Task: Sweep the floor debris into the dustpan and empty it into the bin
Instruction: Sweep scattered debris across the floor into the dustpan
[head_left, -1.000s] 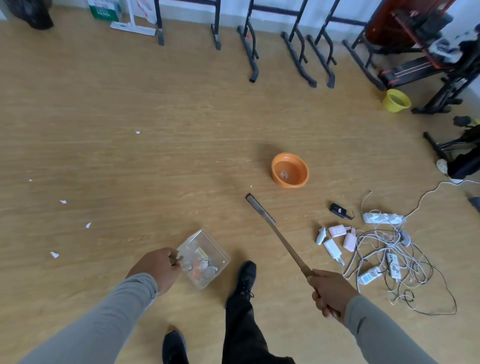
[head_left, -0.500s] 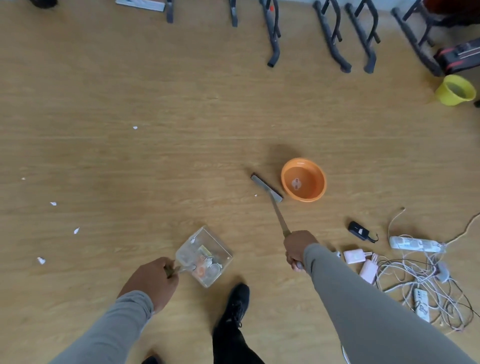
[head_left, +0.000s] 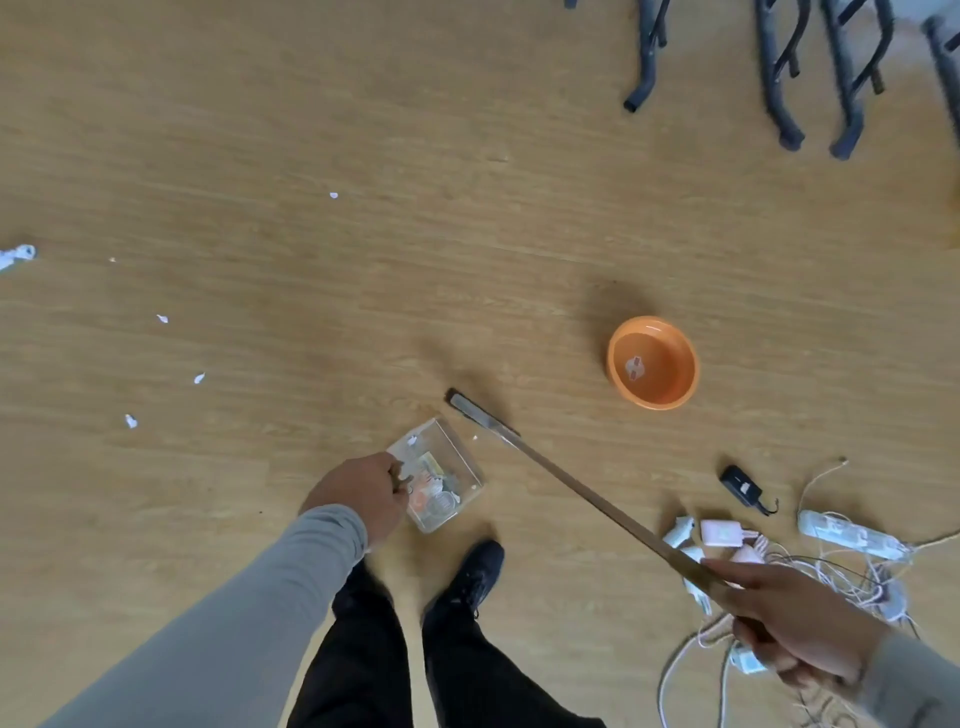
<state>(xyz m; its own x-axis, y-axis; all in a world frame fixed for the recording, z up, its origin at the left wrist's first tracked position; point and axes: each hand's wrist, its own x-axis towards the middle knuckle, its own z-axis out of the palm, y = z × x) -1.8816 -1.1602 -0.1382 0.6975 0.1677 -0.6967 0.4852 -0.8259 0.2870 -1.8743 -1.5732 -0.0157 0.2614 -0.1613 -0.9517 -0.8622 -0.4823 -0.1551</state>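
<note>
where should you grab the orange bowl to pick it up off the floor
Pinch the orange bowl at its rim from above. It sits upright and open on the floor, with bare floor on every side, so thumb outside and fingers inside should fit anywhere around it.

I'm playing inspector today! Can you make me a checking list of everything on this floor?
Surface: wooden floor, bare in the middle.
Job's things: clear dustpan holding scraps; broom, its head beside the dustpan's far corner; white paper bits scattered to the left.
Clutter: orange bowl; small black gadget; pink and white chargers.
Hands: left hand holds the dustpan; right hand grips the broom handle.
Cables: tangled white cables at the right.
Surroundings: black metal stand legs at the top.
</note>
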